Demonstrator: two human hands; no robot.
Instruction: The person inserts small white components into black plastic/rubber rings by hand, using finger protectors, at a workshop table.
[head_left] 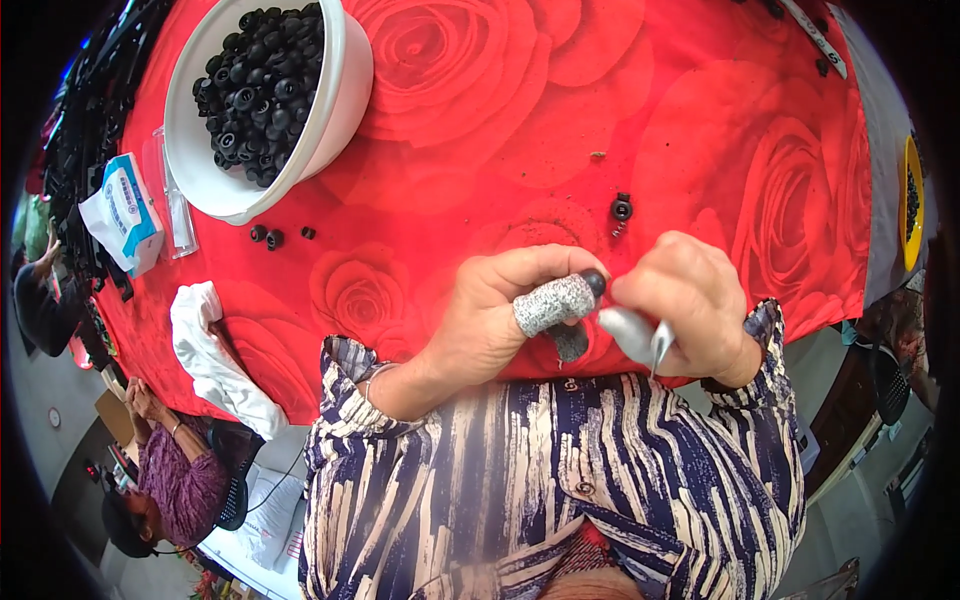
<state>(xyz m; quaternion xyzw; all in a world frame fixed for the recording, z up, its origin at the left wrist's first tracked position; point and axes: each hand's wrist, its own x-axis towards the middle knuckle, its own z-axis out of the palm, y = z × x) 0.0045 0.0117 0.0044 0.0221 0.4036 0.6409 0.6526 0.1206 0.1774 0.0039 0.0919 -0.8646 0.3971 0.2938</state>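
Close to the near edge of the red table, my left hand pinches a small black rubber part between thumb and a finger wrapped in grey speckled cloth. My right hand, blurred by motion, is closed just to the right of that part. From its lower side sticks a silvery metal tool with a pointed end; its exact kind is hard to tell. Beyond my hands lies another black ringed part, with small curled scraps beside it.
At the far left stands a white bowl heaped with black rubber parts. Several loose ones lie below it. A tissue pack and a white cloth are on the left. A yellow container is at the right. Another person sits at lower left.
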